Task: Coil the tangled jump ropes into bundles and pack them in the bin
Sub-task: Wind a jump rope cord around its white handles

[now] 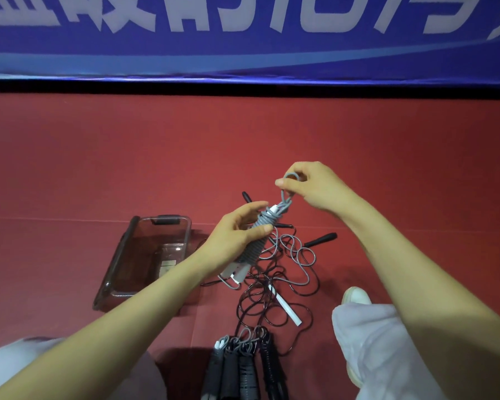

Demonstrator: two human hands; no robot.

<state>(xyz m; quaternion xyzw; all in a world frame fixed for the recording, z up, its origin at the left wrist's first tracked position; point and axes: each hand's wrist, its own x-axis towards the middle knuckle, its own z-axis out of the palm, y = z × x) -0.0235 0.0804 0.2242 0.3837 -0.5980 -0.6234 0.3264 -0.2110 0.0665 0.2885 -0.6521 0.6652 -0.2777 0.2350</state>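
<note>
- Grey bundle (256, 241): cord wound tight round white handles, held in the air above the mat (387, 145). It is tilted, with the lower end toward the person and the upper end away and to the right.
- Left hand (237, 235): fingers and thumb wrapped round the middle of the bundle, gripping it firmly.
- Right hand (315, 187): thumb and forefinger pinch a small loop (290, 176) of the same grey cord at the bundle's upper end. The other fingers are curled in.
- Bin (119, 255): smoky clear plastic, top open, standing on the mat to the left of the hands and just beside the tangle (280, 272). The left forearm crosses above its near right corner. The contents cannot be made out beyond a pale patch on the bottom.
- Tangle: loose black and grey cords in overlapping loops on the mat, directly under the hands, between the bin and the right leg.
- White handle (285, 308): lies slanted within the tangle.
- Black handle (321, 239): at the tangle's far right edge; two more black ends show behind the hands.
- Dark bundles (243, 368): several wound ropes laid side by side on the mat at the bottom edge, between the knees and outside the bin.
- Surroundings: red mat, and a blue banner (243, 53) with white characters along the far side.
- Pale trousers on both legs, and a white shoe (357, 295) near the right knee.
</note>
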